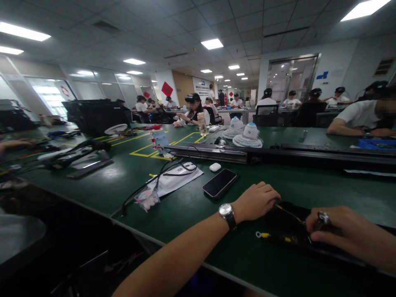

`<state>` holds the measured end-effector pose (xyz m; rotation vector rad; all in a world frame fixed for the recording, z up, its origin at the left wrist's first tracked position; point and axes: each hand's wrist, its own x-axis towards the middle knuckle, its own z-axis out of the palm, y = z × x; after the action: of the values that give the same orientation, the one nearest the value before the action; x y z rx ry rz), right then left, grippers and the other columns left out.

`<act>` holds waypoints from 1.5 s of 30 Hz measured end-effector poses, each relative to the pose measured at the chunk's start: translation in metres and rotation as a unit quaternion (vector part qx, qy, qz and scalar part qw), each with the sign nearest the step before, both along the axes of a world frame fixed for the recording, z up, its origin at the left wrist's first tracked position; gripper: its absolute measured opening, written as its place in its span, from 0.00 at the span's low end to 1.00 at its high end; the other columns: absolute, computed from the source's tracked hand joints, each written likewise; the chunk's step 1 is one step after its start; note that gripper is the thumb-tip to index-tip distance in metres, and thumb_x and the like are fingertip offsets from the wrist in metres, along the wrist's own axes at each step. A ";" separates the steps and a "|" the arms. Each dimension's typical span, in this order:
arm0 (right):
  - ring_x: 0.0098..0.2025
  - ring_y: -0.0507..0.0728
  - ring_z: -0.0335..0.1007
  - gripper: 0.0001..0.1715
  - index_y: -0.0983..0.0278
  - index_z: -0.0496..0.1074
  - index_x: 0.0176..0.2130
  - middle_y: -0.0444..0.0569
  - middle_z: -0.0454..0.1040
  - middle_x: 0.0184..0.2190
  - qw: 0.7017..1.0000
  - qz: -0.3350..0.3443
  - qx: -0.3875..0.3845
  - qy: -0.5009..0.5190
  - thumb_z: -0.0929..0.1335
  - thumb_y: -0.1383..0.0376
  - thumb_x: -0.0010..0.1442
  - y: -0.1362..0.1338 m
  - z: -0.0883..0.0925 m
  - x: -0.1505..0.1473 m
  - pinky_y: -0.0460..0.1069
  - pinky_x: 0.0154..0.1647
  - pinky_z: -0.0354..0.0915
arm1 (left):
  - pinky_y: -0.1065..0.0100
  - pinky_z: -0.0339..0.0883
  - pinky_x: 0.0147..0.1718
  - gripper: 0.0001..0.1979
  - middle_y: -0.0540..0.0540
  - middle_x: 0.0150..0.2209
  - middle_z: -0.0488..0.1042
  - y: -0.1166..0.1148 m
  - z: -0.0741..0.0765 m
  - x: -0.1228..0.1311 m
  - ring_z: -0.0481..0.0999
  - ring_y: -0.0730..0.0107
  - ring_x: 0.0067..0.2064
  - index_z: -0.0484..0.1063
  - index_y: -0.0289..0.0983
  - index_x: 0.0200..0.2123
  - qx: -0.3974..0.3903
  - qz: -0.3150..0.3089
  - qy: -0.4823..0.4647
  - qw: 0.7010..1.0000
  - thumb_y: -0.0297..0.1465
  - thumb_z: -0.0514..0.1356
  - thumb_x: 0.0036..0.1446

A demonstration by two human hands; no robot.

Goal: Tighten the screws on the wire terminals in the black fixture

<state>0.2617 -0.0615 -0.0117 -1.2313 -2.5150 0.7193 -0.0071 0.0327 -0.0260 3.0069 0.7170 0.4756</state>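
My left hand, with a watch on its wrist, is closed at the far end of a thin green-and-yellow wire. From there the wire runs to my right hand, whose fingers are curled round something dark that I cannot make out. A shiny round metal piece shows at its index finger. Below the hands lies a dark, flat part, its outline hard to see against the table. A ring terminal with a yellow sleeve lies just below my left hand.
A phone, a white earbud case and a white bag with a black cable lie left of my hands. Long black rails cross behind, near white fans. Co-workers sit at the far side and behind.
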 end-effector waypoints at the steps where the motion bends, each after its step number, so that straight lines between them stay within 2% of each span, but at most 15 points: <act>1: 0.40 0.56 0.75 0.13 0.57 0.74 0.42 0.44 0.77 0.38 1.000 0.001 -0.001 0.000 0.65 0.54 0.72 0.000 0.000 0.000 0.49 0.43 0.67 | 0.63 0.65 0.51 0.12 0.43 0.50 0.72 0.000 0.000 0.000 0.69 0.64 0.51 0.70 0.40 0.53 -0.001 0.000 -0.001 1.000 0.30 0.51 0.71; 7: 0.42 0.56 0.75 0.09 0.57 0.75 0.42 0.44 0.77 0.41 0.999 0.010 0.021 0.025 0.66 0.57 0.71 0.004 0.002 0.001 0.49 0.44 0.68 | 0.63 0.65 0.52 0.12 0.44 0.50 0.72 0.002 -0.002 -0.001 0.69 0.64 0.51 0.70 0.40 0.52 0.004 0.004 -0.007 1.000 0.31 0.51 0.71; 11: 0.39 0.56 0.77 0.10 0.57 0.77 0.41 0.44 0.79 0.38 0.999 -0.007 0.023 0.022 0.68 0.56 0.70 0.003 0.006 0.000 0.49 0.41 0.69 | 0.63 0.66 0.51 0.12 0.45 0.50 0.72 0.002 -0.001 -0.001 0.69 0.65 0.51 0.70 0.40 0.53 0.008 0.005 -0.007 1.000 0.30 0.51 0.70; 17: 0.41 0.56 0.78 0.10 0.56 0.79 0.41 0.44 0.81 0.40 0.992 -0.071 0.082 0.062 0.69 0.55 0.68 -0.007 0.025 -0.003 0.49 0.45 0.70 | 0.61 0.65 0.53 0.13 0.43 0.50 0.72 0.007 0.001 0.005 0.69 0.63 0.51 0.70 0.39 0.53 -0.013 -0.004 -0.024 1.000 0.29 0.51 0.70; 20: 0.40 0.55 0.78 0.09 0.57 0.79 0.40 0.43 0.81 0.39 0.990 -0.076 0.093 0.079 0.70 0.57 0.67 -0.008 0.030 -0.008 0.48 0.44 0.70 | 0.60 0.65 0.53 0.13 0.43 0.50 0.72 0.011 0.000 0.006 0.69 0.63 0.51 0.70 0.40 0.53 -0.024 -0.014 -0.034 0.999 0.28 0.51 0.70; 31: 0.39 0.57 0.79 0.09 0.59 0.80 0.39 0.46 0.82 0.39 0.989 -0.056 0.115 0.078 0.70 0.57 0.67 -0.008 0.021 -0.020 0.49 0.42 0.71 | 0.61 0.65 0.52 0.12 0.43 0.50 0.72 0.011 0.003 0.007 0.69 0.63 0.51 0.70 0.40 0.52 -0.021 -0.012 -0.025 0.999 0.29 0.51 0.70; 45: 0.40 0.56 0.79 0.09 0.60 0.79 0.41 0.47 0.81 0.40 0.991 -0.040 0.105 0.074 0.70 0.58 0.68 -0.009 0.023 -0.021 0.47 0.41 0.72 | 0.61 0.64 0.52 0.12 0.44 0.50 0.72 0.013 0.001 0.006 0.68 0.63 0.51 0.70 0.40 0.52 -0.027 -0.011 -0.027 0.999 0.29 0.52 0.70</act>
<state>0.2407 -0.0702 0.0117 -1.1531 -2.3374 0.4934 -0.0006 0.0452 -0.0249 2.9371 0.6803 0.5266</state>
